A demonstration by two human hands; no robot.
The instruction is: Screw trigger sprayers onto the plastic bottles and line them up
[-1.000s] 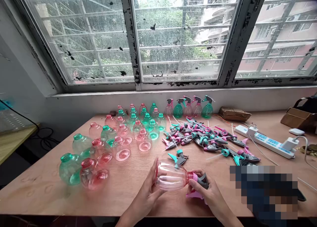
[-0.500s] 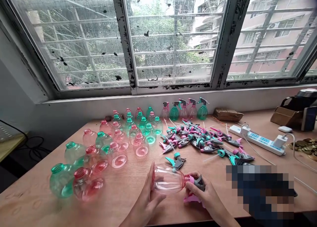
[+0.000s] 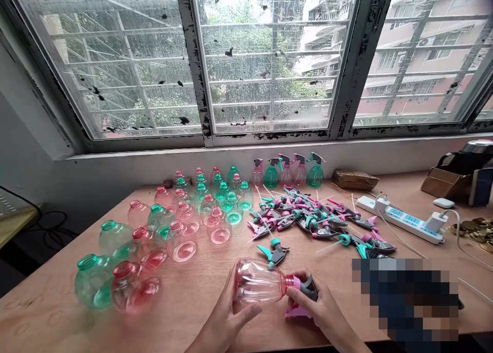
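Observation:
A clear pink bottle (image 3: pixel 259 282) lies sideways just above the wooden table (image 3: pixel 200 286), near its front edge. My left hand (image 3: pixel 227 312) wraps round the bottle's body from below. My right hand (image 3: pixel 319 304) is closed on the grey and pink spray trigger head (image 3: pixel 306 290) at the bottle's neck. A loose teal and grey trigger head (image 3: pixel 274 253) lies on the table just beyond the bottle.
Several capless pink and green bottles (image 3: pixel 181 214) stand and lie at the left. A heap of trigger heads (image 3: pixel 311 217) spreads at the middle right. Finished spray bottles (image 3: pixel 287 171) line the window wall. A power strip (image 3: pixel 400 218) with cables and a cardboard box (image 3: pixel 442 181) sit at the right.
The view has shifted slightly right and down. Both hands still hold the pink bottle and its trigger head; the bottle has turned a little in my grip.

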